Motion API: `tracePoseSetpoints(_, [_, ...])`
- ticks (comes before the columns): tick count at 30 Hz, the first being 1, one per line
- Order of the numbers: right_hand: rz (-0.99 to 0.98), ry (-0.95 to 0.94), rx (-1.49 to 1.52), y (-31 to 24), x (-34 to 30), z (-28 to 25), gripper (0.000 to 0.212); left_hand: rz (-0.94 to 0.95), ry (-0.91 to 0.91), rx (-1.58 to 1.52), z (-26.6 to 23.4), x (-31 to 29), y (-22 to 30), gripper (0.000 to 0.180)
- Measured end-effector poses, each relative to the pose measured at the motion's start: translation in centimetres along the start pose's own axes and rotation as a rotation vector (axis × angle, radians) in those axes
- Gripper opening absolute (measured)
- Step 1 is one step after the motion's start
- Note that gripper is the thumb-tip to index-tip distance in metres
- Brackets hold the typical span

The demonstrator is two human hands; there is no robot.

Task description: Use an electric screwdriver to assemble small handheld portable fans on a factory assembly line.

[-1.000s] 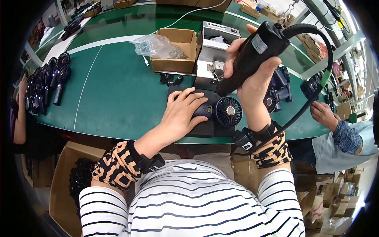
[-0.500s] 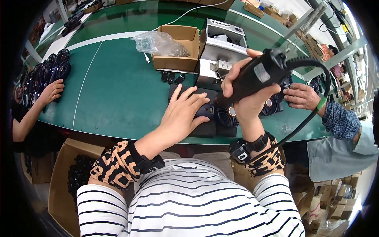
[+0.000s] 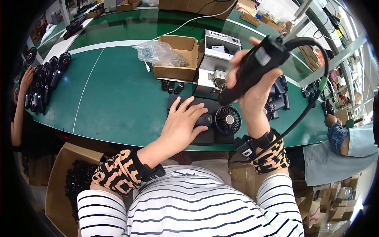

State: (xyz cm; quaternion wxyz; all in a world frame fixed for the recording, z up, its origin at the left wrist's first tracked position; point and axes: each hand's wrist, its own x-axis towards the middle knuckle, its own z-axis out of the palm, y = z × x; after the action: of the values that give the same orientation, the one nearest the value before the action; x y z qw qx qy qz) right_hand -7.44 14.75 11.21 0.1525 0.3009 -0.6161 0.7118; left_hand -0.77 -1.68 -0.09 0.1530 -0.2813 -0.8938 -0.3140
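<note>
My right hand (image 3: 254, 85) is wrapped round a black electric screwdriver (image 3: 256, 65) and holds it tilted, its lower end above a small handheld fan. The round black fan (image 3: 227, 120), gold at its centre, lies on a black flat fixture (image 3: 205, 137). My left hand (image 3: 182, 124) lies over the fan's handle, thumb on the near side and fingers on the far side, keeping it against the fixture. Part of the handle with a small display (image 3: 209, 119) shows beside the thumb. A thick black cable (image 3: 327, 71) runs from the screwdriver's upper end down past my right forearm.
A cardboard box (image 3: 175, 73) with a plastic bag of small screws stands beyond my left hand. Beside it are a metal machine (image 3: 211, 81) and several small black parts (image 3: 171, 86). Fans lie piled at left (image 3: 43, 81) and right (image 3: 278, 96). Co-workers sit on both sides.
The screwdriver has risen slightly off the fan, uncovering its grille. My left hand stays on the handle. The right co-worker's hand has drawn away to the right; the left co-worker's hand has moved further left.
</note>
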Motion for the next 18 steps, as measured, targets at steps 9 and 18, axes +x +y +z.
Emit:
tracePoseSetpoints(9, [-0.169,0.090,-0.101,2.6,3.3,-0.6,0.094,-0.029,-0.038,0.024,-0.1,-0.1,0.2,0.046])
tracePoseSetpoints(18, [-0.133,0.035,-0.047,0.3,0.4,0.2,0.099,-0.008,-0.003,0.013,-0.3,0.1,0.2,0.046])
